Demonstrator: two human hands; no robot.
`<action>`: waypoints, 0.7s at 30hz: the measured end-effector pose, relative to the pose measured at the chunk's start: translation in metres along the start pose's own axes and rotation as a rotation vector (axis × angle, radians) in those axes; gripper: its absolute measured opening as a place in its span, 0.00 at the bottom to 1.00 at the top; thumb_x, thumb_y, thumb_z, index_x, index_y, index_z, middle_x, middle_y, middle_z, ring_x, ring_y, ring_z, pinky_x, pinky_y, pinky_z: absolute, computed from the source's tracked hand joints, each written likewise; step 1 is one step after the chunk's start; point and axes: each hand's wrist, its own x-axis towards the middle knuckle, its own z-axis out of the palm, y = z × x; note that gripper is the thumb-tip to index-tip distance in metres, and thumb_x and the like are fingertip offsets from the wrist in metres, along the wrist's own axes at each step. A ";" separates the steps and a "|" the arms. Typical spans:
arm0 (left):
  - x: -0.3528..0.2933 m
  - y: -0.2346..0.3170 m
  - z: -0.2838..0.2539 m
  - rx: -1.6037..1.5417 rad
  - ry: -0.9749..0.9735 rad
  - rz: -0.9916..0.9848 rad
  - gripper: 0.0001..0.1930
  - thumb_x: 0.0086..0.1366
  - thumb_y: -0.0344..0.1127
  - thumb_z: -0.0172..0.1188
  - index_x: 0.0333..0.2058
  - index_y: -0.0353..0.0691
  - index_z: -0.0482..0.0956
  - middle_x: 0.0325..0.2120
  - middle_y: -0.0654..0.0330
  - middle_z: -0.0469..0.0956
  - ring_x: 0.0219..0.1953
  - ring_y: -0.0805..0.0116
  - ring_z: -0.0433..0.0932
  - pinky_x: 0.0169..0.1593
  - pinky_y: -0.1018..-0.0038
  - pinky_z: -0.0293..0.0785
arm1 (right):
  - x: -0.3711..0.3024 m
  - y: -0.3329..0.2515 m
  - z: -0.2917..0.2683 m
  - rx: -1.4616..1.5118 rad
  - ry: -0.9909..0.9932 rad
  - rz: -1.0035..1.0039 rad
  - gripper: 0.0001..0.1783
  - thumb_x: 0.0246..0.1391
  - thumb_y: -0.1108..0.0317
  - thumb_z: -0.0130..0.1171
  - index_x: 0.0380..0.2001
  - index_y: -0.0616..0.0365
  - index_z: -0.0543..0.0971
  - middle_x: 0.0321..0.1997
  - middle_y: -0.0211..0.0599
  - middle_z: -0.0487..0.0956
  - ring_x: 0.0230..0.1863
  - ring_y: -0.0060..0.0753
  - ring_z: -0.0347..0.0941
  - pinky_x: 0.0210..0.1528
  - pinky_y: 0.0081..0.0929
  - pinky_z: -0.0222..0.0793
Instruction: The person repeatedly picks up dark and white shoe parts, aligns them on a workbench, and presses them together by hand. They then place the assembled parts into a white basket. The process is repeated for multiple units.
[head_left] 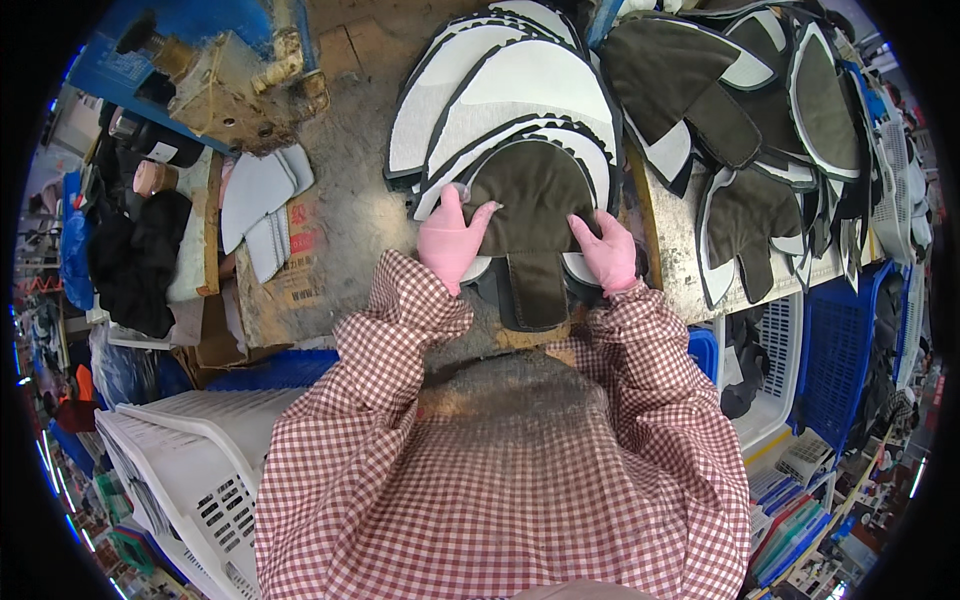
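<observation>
On your far left, a black cloth [140,260] hangs in a crumpled heap below a grimy metal machine part [235,95], which is cut off by the upper edge. Next come a few pale curved pieces [265,200], overlapping on the worn surface [350,235].

Near the middle, your pink-gloved left hand [452,237] has its grip closed at the left edge of a brown piece [535,190], its thumb lying on the face. The piece has a rounded top and a tab pointing toward you; it lies centrally in front of you, over the near end of a fanned stack of white, dark-edged pieces [520,90]. The fanning probably keeps each edge easy to pick up.

Your right hand [607,250], gloved alike, has its grip closed at the opposite edge. Holding both sides seems meant to keep the piece flat and square. How far your fingers reach underneath is hidden, as are the lower layers.

To the right, a loose pile of brown-and-white pieces [665,80] overlaps too heavily to count. Beyond it, white and blue baskets [845,350] blur and bend into the dark rim.
</observation>
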 end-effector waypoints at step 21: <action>-0.026 -0.028 -0.011 0.164 -0.430 0.850 0.39 0.54 0.53 0.68 0.63 0.42 0.70 0.63 0.58 0.70 0.68 0.61 0.65 0.71 0.59 0.60 | -0.095 -0.059 -0.008 -0.045 -0.115 -0.134 0.19 0.46 0.59 0.77 0.32 0.56 0.77 0.22 0.31 0.77 0.23 0.28 0.74 0.29 0.26 0.72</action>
